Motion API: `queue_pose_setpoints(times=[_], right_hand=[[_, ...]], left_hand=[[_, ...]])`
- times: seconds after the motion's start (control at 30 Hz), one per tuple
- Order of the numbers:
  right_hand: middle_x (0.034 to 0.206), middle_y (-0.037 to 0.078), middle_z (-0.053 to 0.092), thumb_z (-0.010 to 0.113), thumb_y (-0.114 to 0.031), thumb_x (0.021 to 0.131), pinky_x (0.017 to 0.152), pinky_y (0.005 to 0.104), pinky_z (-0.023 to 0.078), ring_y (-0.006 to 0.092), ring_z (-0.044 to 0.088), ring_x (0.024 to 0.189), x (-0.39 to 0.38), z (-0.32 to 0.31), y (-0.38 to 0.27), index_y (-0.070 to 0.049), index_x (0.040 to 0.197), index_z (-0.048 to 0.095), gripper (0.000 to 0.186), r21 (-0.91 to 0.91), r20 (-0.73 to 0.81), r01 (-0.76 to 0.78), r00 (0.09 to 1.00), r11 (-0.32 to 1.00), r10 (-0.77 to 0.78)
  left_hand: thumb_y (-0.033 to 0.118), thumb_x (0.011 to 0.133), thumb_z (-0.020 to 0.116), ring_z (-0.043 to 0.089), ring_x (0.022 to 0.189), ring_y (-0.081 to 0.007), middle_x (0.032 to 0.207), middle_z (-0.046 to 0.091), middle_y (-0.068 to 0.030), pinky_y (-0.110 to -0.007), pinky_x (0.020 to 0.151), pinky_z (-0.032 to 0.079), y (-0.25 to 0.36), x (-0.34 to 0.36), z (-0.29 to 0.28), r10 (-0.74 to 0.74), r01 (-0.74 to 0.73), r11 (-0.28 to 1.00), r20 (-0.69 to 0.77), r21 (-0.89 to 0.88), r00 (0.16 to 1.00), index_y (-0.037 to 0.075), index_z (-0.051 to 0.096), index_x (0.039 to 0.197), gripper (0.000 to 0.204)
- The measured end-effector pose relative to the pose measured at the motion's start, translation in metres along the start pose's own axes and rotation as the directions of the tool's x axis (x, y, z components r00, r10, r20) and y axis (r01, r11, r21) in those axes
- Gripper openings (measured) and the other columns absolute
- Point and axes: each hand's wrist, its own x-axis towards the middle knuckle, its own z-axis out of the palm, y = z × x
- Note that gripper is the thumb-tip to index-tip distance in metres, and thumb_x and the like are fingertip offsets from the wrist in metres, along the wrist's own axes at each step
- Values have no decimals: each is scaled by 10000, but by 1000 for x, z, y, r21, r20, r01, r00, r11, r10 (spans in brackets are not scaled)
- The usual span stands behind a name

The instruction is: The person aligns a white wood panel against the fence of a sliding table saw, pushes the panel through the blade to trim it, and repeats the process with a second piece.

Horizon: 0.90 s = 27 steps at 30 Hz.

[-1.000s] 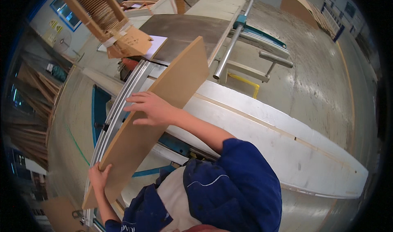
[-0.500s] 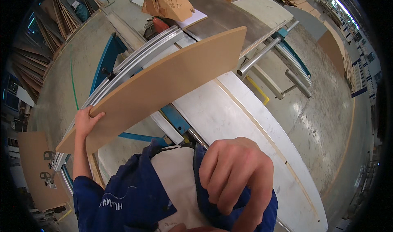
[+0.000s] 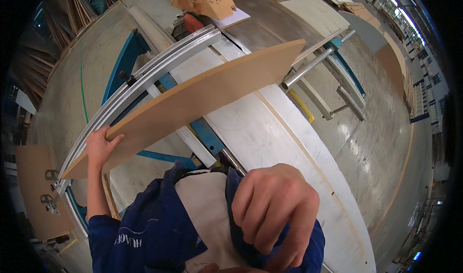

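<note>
A long brown fibreboard panel (image 3: 193, 102) slants across the view, tilted on its edge, over the pale metal sliding table (image 3: 251, 128) of a panel saw. My left hand (image 3: 101, 145) grips the panel's near left end, thumb over the upper edge and fingers hidden behind it. Close to the camera, in front of my chest, my right hand (image 3: 275, 210) is raised with its fingers curled inward. Its palm side is hidden, so I cannot see whether anything is in it. An aluminium fence (image 3: 169, 63) runs just beyond the panel.
A cardboard piece (image 3: 207, 3) and a red part (image 3: 193, 22) sit at the far side by the dark machine table (image 3: 270, 20). Metal rails (image 3: 308, 68) jut out at right. Another brown board (image 3: 36, 191) stands at left; stacked sheets (image 3: 38, 70) lean behind it.
The panel's far end has shifted right and dropped a little, and its face looks narrower. My left hand keeps its grip. The right hand stays raised and curled, almost unmoved.
</note>
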Motion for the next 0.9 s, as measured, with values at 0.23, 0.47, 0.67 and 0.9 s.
queue_pose_setpoints(times=[0.23, 0.47, 0.67, 0.9], right_hand=[[860, 84, 750, 712, -269, 1031, 557, 295, 474, 187, 678, 636, 5, -10, 5, 26, 1023, 770, 300, 161, 111, -187, 979, 969, 170], [812, 89, 732, 843, -283, 907, 656, 353, 546, 253, 713, 694, -10, -24, 6, -60, 994, 786, 246, 122, 57, -359, 933, 925, 354], [1063, 57, 768, 866, -244, 756, 853, 403, 595, 324, 758, 990, -62, -80, 41, -123, 1192, 717, 476, -948, -293, -109, 670, -301, 682], [1065, -10, 781, 681, -166, 849, 858, 344, 603, 195, 757, 1001, -161, -92, 29, -175, 1138, 743, 295, -982, -189, -88, 575, -169, 796]], left_hand=[[354, 775, 897, 674, 755, -383, 792, 696, -170, -446, 697, 521, 6, -24, -7, -15, 16, 1000, 40, -16, 999, 21, 709, 888, 399], [248, 800, 878, 701, 778, -330, 834, 720, -126, -412, 694, 533, 23, -41, -4, 5, 0, 998, 80, -63, 997, 55, 726, 888, 261], [61, 798, 799, 729, 974, -355, 1057, 764, -142, -438, 850, 585, 19, -73, -19, 138, -98, 976, 200, -196, 970, 109, 756, 1170, 378], [12, 851, 653, 670, 1265, -362, 1369, 704, -137, -449, 1082, 545, 37, -142, 24, 204, -157, 956, 181, -246, 962, 110, 667, 1402, 560]])
